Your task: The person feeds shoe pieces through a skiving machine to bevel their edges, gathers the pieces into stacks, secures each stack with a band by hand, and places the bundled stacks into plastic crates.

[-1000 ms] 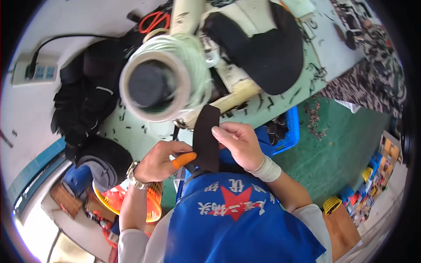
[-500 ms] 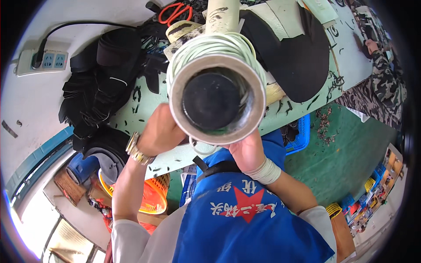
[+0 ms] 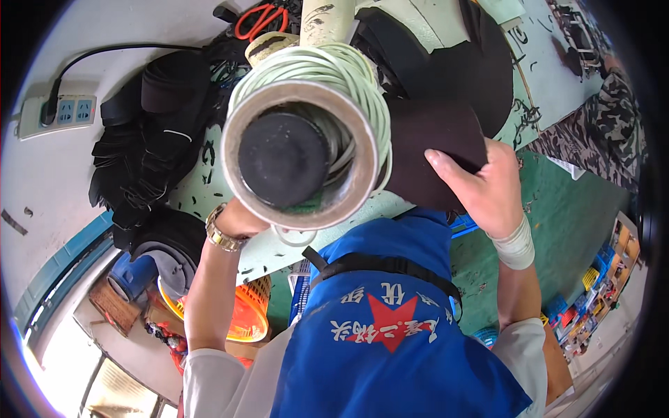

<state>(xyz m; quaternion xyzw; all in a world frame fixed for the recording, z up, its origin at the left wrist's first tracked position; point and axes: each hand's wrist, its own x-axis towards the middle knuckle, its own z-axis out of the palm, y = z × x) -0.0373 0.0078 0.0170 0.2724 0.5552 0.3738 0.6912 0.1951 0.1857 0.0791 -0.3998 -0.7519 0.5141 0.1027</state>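
Note:
Pinched between the thumb and fingers of my right hand [image 3: 493,191] is a dark, flat sheet piece [image 3: 435,132] with a rounded edge, held right of a round metal housing [image 3: 235,111]. That housing fills the middle of the view, with a black disc [image 3: 284,159] inside and a pale green cord [image 3: 334,59] coiled around it. My left hand [image 3: 240,220] reaches behind the housing's lower left side. Its fingers are hidden there, so their grip does not show. A larger black sheet [image 3: 460,76] lies on the table beyond the piece.
Piled black pieces [image 3: 132,146] lie on the left of the pale green table [image 3: 258,261], by a wall socket [image 3: 70,110]. Red-handled scissors [image 3: 259,19] are at the back. An orange basket [image 3: 254,313] stands below. Another person's camouflage sleeve [image 3: 613,104] shows at right.
My right hand has moved out rightward from under the housing, and the dark sheet piece now shows in it. The housing appears farther left in the view. My left hand is now more hidden.

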